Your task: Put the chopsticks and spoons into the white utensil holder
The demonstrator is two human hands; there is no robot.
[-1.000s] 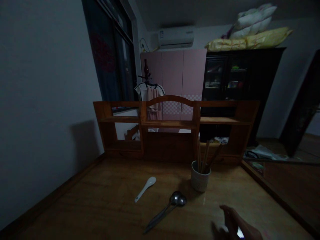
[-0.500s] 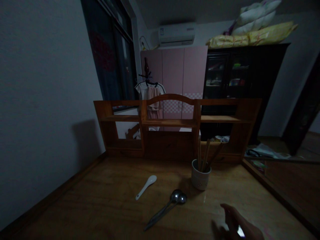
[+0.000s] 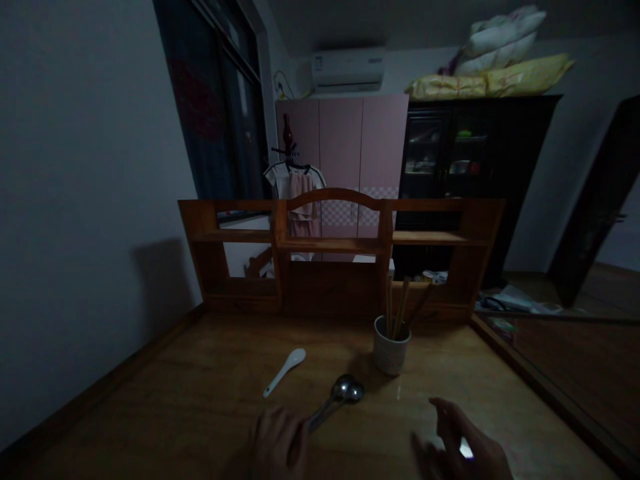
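Note:
My left hand (image 3: 279,443) has come in at the bottom edge and lies over the handles of two metal spoons (image 3: 345,391) on the wooden table (image 3: 200,400); its fingers are too dark to read. My right hand (image 3: 463,447) hovers low at the bottom right, fingers curled loosely round a small bright thing I cannot make out. A white ceramic spoon (image 3: 284,371) lies to the left of the metal ones. A white cup (image 3: 390,350) holding several wooden chopsticks (image 3: 399,307) stands behind them.
A wooden shelf unit (image 3: 335,247) runs along the table's far edge. The wall stands close on the left. Beyond are a pink wardrobe (image 3: 345,140), a dark cabinet (image 3: 470,160) with bedding on top, and hanging clothes (image 3: 295,183).
My left hand has entered from below and reached the metal spoons' handles. The view has shifted slightly right. My right hand has barely moved.

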